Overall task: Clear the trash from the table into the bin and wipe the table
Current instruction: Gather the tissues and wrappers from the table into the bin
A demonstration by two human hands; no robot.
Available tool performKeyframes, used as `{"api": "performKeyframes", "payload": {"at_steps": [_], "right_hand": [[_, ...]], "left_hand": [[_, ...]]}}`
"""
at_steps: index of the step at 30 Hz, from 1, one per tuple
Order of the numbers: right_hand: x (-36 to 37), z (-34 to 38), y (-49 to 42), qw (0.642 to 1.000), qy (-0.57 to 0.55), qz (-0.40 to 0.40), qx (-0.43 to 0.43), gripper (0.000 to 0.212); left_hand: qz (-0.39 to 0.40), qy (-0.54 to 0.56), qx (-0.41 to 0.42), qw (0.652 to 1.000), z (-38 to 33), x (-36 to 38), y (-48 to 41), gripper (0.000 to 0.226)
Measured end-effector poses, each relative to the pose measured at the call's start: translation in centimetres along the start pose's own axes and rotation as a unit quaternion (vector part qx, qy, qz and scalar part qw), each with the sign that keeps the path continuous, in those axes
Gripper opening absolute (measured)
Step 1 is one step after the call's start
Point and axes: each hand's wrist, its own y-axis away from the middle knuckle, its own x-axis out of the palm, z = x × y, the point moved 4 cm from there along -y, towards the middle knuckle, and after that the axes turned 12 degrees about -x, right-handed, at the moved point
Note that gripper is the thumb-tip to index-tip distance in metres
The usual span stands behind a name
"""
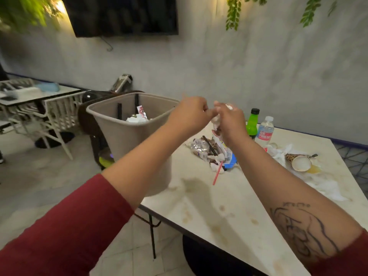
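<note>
My right hand grips a crumpled clear wrapper in the air, just right of the beige bin. My left hand is beside it with curled fingers pinching the same wrapper's top edge. Below the hands, a pile of foil and paper wrappers and a red straw lie on the stained pale table. The bin holds some paper trash and stands at the table's left edge.
A green bottle and a clear water bottle stand at the table's far side. A tipped paper cup, a yellow spill and crumpled napkins lie to the right. White chairs and another table stand at left.
</note>
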Motion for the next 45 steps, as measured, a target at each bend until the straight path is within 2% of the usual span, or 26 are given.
{"api": "performKeyframes", "payload": {"at_steps": [4,7,9,11,12,14,17,20,22,24,27,32,34,37,40,42,45], "right_hand": [[5.8,3.0,-1.1,0.998,0.028,0.029,-0.050,0.024],[10.5,4.7,-2.4,0.989,0.087,0.052,-0.110,0.026],[13.4,5.0,-3.0,0.974,0.159,0.097,-0.130,0.025],[16.1,4.8,-3.6,0.952,0.235,0.151,-0.128,0.018],[17.2,4.5,-3.7,0.942,0.260,0.176,-0.117,0.016],[18.9,3.7,-4.1,0.925,0.301,0.215,-0.087,0.028],[20.3,2.2,-4.2,0.872,0.404,0.271,-0.053,0.039],[20.4,1.6,-3.7,0.829,0.465,0.304,-0.061,0.031],[20.1,1.8,-3.4,0.821,0.477,0.306,-0.068,0.035],[20.1,2.1,-3.1,0.807,0.489,0.324,-0.063,0.038],[20.6,1.9,-2.2,0.751,0.529,0.394,-0.031,0.036],[20.7,-0.9,-0.7,0.610,0.595,0.517,0.073,0.036],[20.7,-1.4,-0.5,0.585,0.598,0.539,0.099,0.034],[20.6,-1.6,-0.3,0.595,0.577,0.544,0.128,0.032],[20.4,-0.9,-0.5,0.625,0.574,0.522,0.084,0.018],[20.5,0.2,-0.8,0.666,0.565,0.486,0.034,0.020],[19.8,1.4,-1.7,0.752,0.508,0.420,0.008,0.028]], "left_hand": [[-0.077,0.042,-0.016,0.996,3.4,-6.1,-1.8,0.031],[-0.055,0.095,-0.060,0.992,7.0,-9.1,-3.7,0.015],[-0.027,0.112,-0.089,0.989,9.3,-10.3,-4.8,0.008],[0.003,0.116,-0.106,0.988,11.2,-10.9,-5.7,0.020],[0.020,0.107,-0.111,0.988,12.2,-10.8,-6.2,0.023],[0.061,0.065,-0.126,0.988,14.1,-10.0,-7.2,0.013],[0.123,0.004,-0.145,0.982,16.2,-8.6,-7.9,0.027],[0.129,-0.084,-0.093,0.984,17.0,-8.5,-8.5,0.037],[0.121,-0.138,-0.044,0.982,17.2,-8.8,-8.9,0.036],[0.159,-0.155,-0.018,0.975,17.1,-8.7,-9.0,0.030],[0.219,-0.219,-0.003,0.951,17.2,-8.0,-9.0,0.021],[0.316,-0.303,0.012,0.899,18.3,-6.4,-9.0,0.024],[0.360,-0.296,0.000,0.885,18.8,-6.0,-8.8,0.018],[0.386,-0.280,-0.015,0.879,18.9,-5.7,-8.7,0.023],[0.338,-0.280,0.006,0.899,18.9,-5.7,-9.1,0.024],[0.281,-0.236,0.008,0.930,18.7,-6.1,-9.6,0.019],[0.225,-0.140,-0.003,0.964,17.4,-7.3,-9.6,0.010]]}}
